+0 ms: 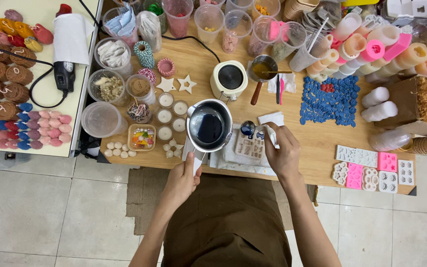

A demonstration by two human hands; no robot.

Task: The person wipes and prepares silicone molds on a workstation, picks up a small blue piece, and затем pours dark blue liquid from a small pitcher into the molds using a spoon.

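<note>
Here, your left hand (183, 179) had its fingers wrapped tight round the handle of the metal pouring pot (208, 125), which held dark blue liquid above the wooden surface (317, 148). The pot's handle ran back toward you, its bowl lying ahead of the fingers. Your right hand (283, 151) pinched a small spoon (248, 129) closed between its fingers, just right of the pot, over the pale mould (250, 147).

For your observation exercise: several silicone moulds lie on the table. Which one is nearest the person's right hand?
The pale beige mould right beside the right hand; the pink and white moulds lie apart at the table's far right.
</note>
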